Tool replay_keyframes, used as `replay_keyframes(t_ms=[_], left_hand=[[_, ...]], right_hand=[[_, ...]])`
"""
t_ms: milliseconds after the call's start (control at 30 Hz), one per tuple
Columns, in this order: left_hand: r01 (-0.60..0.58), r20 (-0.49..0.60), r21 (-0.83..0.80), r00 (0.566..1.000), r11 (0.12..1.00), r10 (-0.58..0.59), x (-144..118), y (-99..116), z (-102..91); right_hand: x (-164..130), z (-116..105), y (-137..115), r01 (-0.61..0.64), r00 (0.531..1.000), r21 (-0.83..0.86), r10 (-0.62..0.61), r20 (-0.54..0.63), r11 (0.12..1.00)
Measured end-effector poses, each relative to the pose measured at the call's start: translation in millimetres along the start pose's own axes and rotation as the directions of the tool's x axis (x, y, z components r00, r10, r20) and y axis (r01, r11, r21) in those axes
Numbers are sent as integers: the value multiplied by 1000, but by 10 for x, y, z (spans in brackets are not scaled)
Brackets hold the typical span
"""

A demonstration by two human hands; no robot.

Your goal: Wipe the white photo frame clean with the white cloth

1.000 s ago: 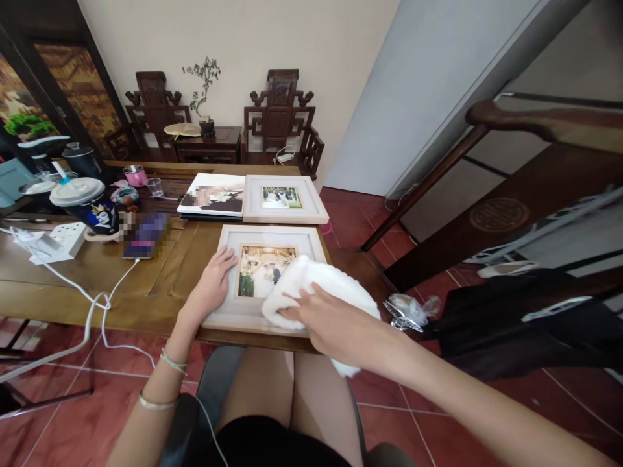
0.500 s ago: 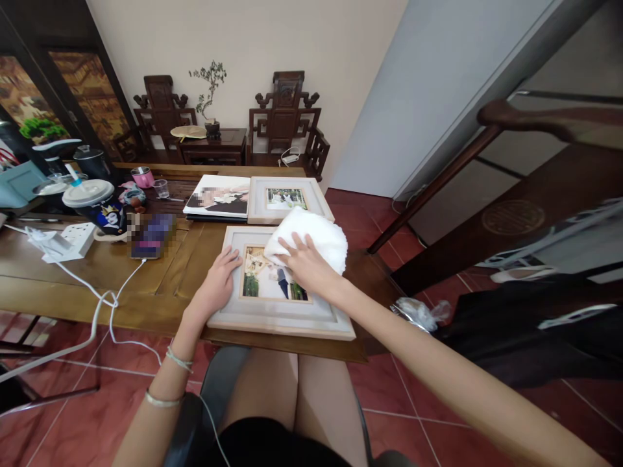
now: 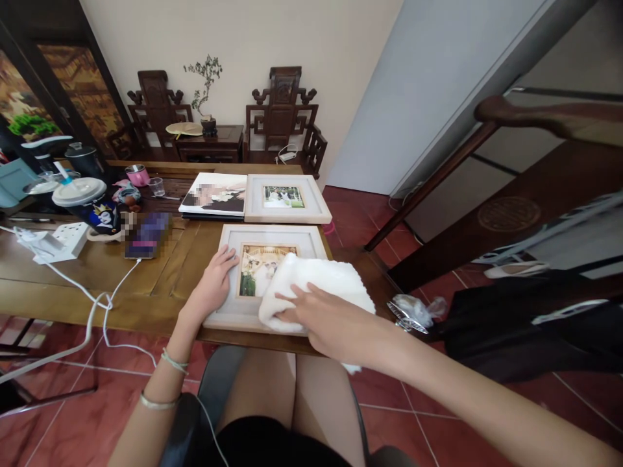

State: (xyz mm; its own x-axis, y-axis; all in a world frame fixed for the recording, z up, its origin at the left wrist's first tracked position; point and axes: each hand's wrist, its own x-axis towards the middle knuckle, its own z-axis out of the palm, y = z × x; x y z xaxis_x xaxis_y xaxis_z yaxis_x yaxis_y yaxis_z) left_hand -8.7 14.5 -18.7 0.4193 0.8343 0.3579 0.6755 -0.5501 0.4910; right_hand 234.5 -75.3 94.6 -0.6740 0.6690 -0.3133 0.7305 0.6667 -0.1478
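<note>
Right hand [image 3: 325, 319] presses white cloth [image 3: 321, 285] on framed photo [image 3: 265, 241]; left hand [image 3: 214, 283] steadies it.

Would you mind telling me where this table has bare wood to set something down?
Bare wood lies left of the near frame, between the left hand, the white cable and the phone. The far left is crowded by the power strip and cup. The right hand and white cloth cover the near frame's right side.

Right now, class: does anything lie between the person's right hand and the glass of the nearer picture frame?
Yes. A white fluffy cloth lies under the right hand, covering the lower right of the picture frame. The left hand rests directly on the frame's left border, with nothing between.
</note>
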Motion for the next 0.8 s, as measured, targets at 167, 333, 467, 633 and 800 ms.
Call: replay_keyframes(t_ms=[167,333,467,633,800], left_hand=[[-5,6,-5,1000,1000,5,0,-6,-8],[15,22,27,1000,1000,-15,-11,37,-34],[35,32,48,999,998,-37,-7,66,-39],[18,1,22,1000,1000,-18,-6,47,-16],[25,0,22,1000,999,-25,-9,40,-5]], right_hand=[[509,315,374,-291,936,-177,242,-254,940],[970,228,810,-464,826,-170,356,-438,869],[1033,141,852,-394,871,-196,297,-391,898],[630,143,484,-218,968,-207,184,-171,954],[68,-4,-39,-90,995,-41,92,43,995]])
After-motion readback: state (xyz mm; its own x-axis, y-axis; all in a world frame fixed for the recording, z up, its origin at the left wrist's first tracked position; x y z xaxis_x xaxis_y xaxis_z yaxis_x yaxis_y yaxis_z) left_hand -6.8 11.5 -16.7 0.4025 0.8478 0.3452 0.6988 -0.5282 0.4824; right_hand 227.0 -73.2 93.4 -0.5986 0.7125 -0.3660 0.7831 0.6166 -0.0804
